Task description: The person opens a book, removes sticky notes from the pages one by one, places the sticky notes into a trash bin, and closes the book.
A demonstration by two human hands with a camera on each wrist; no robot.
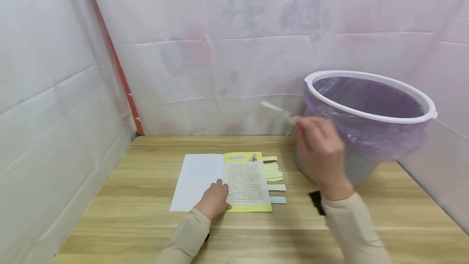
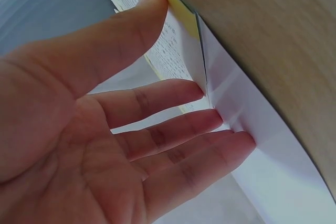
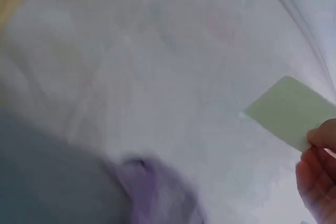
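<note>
An open book (image 1: 246, 178) lies on the wooden table, a blank white page at left and a yellow-bordered printed page at right. My left hand (image 1: 214, 199) rests at the book's lower middle; in the left wrist view its extended fingertips (image 2: 242, 142) touch the white page and the thumb lies on the printed one. Several paper tabs (image 1: 277, 187) in yellow, green and blue stick out from the book's right edge. Raised in front of the bin, my right hand (image 1: 324, 152) pinches a pale green sticky note (image 3: 290, 113) by one corner between thumb and fingers.
At the right stands a grey bin (image 1: 371, 115) with a white rim and a purple plastic liner (image 1: 381, 139). White sheeting (image 1: 220, 68) hangs behind and along both sides of the wooden table (image 1: 139, 190).
</note>
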